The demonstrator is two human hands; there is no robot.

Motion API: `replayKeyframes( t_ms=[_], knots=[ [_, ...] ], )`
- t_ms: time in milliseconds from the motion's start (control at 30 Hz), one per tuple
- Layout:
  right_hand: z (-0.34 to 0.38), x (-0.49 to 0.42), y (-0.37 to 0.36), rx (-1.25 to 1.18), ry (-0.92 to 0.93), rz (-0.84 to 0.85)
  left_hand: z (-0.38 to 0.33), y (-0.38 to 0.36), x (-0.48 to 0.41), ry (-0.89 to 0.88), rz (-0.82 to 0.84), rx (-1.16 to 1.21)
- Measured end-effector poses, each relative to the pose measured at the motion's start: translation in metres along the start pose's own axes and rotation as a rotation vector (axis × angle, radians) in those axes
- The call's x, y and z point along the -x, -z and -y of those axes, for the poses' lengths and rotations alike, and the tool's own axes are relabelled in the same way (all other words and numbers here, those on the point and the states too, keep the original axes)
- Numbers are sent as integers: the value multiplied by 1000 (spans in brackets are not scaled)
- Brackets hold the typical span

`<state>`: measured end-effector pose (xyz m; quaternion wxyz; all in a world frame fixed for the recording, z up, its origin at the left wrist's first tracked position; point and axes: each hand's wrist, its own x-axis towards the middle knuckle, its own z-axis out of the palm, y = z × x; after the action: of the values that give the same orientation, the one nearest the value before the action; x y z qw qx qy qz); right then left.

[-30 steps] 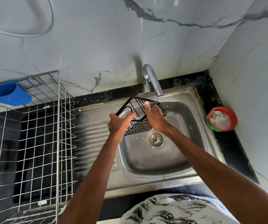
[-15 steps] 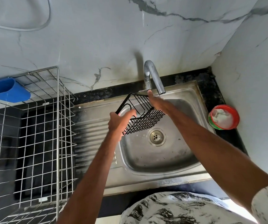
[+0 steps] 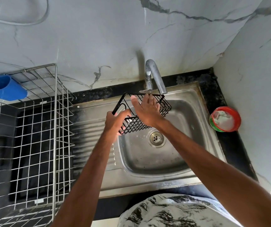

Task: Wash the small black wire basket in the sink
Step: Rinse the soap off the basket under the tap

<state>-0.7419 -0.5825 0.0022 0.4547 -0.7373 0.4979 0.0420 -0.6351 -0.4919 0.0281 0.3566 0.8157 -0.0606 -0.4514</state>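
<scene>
Partly cut off at the left edge, a blue plastic holder point(image 3: 3, 90) hangs on the silver wire rack point(image 3: 33, 133), whose lower corner also runs out of frame. Further right, the left hand point(image 3: 115, 122) is closed around the near-left corner of the small black wire basket point(image 3: 147, 112), held tilted above the steel sink point(image 3: 172, 161), just below the faucet point(image 3: 154, 77). Across the basket's middle lies the right hand point(image 3: 146, 112), fingers spread flat and gripping nothing, hiding much of the mesh; whether water runs from the spout is hard to tell. Below it sits the drain point(image 3: 156, 139). At far right a red-rimmed tub point(image 3: 224, 119) with pale contents stands on the black counter point(image 3: 213, 89). No writing is legible.
</scene>
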Motion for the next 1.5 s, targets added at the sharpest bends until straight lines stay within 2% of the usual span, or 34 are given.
replayKeyframes(
  t_ms=[100,233,367,500,633,733,900,967,1133,1200,1300,1400,1500],
  knots=[
    [-4,-7,5,6,-11,-18,0,2,8,-21,4,10],
    [-32,-40,19,-6,-209,-60,0,6,9,-62,9,-1],
    [-64,-61,29,-135,-355,-73,1,12,11,-54,25,-9],
    [-78,-55,36,-170,-309,-57,2,14,7,-42,37,20],
    [-77,-54,29,-6,-310,-45,10,14,-7,37,54,81],
    [-58,-43,21,103,-224,-54,14,8,-8,50,43,114],
    [-12,-3,-4,97,43,-1,12,-1,2,54,-2,141],
    [-12,-6,-4,108,75,4,18,0,0,71,-26,175],
    [-42,-39,19,144,-53,-29,26,11,-2,54,-7,186],
    [-56,-48,33,80,-112,10,27,15,-1,68,23,203],
    [-75,-59,52,-141,-214,46,33,21,-4,112,79,215],
    [-81,-60,63,-269,-211,57,41,25,-6,149,120,273],
    [-78,-60,63,-240,-198,44,50,27,-10,171,156,354]
  ],
)
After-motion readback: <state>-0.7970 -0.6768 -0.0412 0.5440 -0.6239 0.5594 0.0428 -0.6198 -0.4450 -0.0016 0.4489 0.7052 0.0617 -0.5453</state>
